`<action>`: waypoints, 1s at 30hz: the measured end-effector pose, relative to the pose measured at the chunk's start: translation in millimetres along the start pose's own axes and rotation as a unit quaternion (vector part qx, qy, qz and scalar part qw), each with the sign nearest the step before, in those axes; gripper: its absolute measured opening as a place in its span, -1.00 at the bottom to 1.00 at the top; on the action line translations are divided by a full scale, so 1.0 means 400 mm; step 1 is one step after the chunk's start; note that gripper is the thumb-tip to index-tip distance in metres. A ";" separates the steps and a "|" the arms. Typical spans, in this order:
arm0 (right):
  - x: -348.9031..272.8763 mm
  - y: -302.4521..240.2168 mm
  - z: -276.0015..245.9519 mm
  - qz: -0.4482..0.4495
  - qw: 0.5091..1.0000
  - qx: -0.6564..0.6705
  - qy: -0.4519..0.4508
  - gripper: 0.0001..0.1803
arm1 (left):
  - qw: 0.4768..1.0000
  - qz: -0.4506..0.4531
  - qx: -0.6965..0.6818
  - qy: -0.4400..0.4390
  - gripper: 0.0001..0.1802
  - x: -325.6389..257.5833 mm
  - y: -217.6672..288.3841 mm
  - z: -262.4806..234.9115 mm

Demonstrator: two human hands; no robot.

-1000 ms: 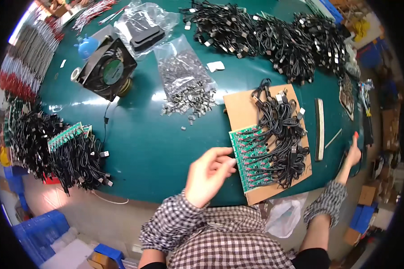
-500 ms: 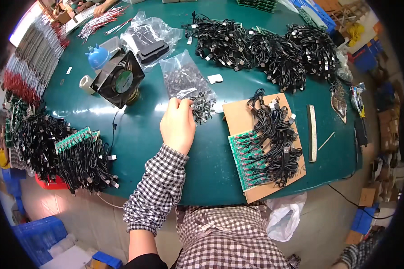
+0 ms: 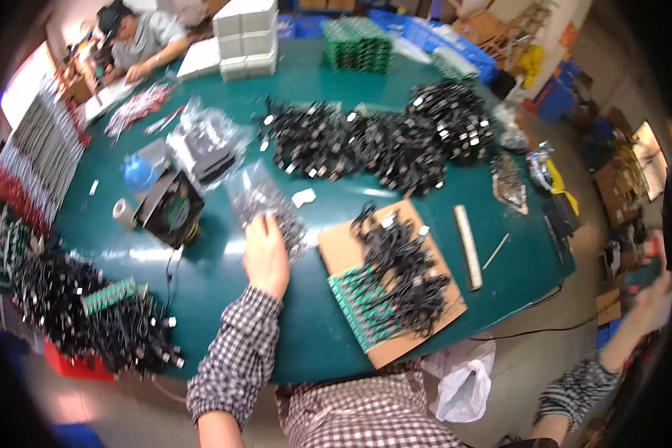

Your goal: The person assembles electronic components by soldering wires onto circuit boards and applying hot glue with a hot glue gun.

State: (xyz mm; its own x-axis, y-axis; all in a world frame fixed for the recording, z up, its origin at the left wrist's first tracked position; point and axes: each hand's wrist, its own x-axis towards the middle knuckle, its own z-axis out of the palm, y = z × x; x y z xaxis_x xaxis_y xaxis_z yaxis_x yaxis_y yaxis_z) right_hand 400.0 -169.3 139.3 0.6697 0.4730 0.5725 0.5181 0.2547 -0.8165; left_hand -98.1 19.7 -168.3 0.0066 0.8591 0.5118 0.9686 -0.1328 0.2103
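Note:
My left hand [image 3: 266, 255] reaches forward over the green table [image 3: 224, 313], and its fingertips rest on a clear plastic bag of small metal parts [image 3: 270, 203]. The fingers curl away from me, so their grip is hidden. Just to the right of that hand lies a cardboard sheet [image 3: 337, 248] carrying green circuit boards [image 3: 362, 305] and a heap of black cables [image 3: 405, 269]. My right hand [image 3: 649, 300] is stretched far out past the table's right end. It is blurred, with something reddish by it.
A black fan [image 3: 170, 210] and a tape roll [image 3: 124, 213] sit left of the bag. Big piles of black cables [image 3: 381, 142] lie farther back, with more cables [image 3: 89, 317] at the left edge. A pale stick [image 3: 468, 246] lies right of the cardboard. Another person [image 3: 138, 37] works at the far left.
My left hand went from the cardboard's circuit boards up to the bag of parts. My right arm swung out to the far right, off the table.

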 end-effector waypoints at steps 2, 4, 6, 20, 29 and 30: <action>-0.082 0.061 0.062 0.053 0.994 0.090 -0.040 -0.61 | 1.000 0.003 0.026 -0.016 -0.61 -0.002 0.017 0.018; -0.168 0.120 0.137 0.109 0.979 0.150 -0.083 -0.61 | 0.996 -0.016 0.077 -0.041 -0.59 -0.006 -0.004 0.027; -0.237 0.144 0.165 0.114 0.971 0.184 -0.104 -0.61 | 0.997 -0.022 0.048 -0.058 -0.64 0.011 0.001 0.027; -0.499 0.243 0.271 0.291 0.897 0.286 -0.171 -0.58 | 0.998 0.021 -0.063 -0.016 -0.86 -0.059 0.015 -0.055; -0.589 0.183 0.343 0.329 0.869 0.292 -0.228 -0.50 | 0.990 -0.017 -0.130 0.043 -0.95 -0.045 0.040 -0.099; -0.597 0.194 0.360 0.338 0.864 0.292 -0.234 -0.50 | 0.988 -0.065 -0.136 0.011 -0.96 -0.049 0.045 -0.098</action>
State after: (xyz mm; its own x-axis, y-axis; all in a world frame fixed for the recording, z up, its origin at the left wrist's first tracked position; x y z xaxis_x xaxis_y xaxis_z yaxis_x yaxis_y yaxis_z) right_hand 203.6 -141.1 -71.6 0.3547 0.9345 -0.0308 -0.3544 0.1038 -0.9293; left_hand -90.5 -19.2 -141.8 -0.1212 0.8672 0.4829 0.8580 -0.1531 0.4903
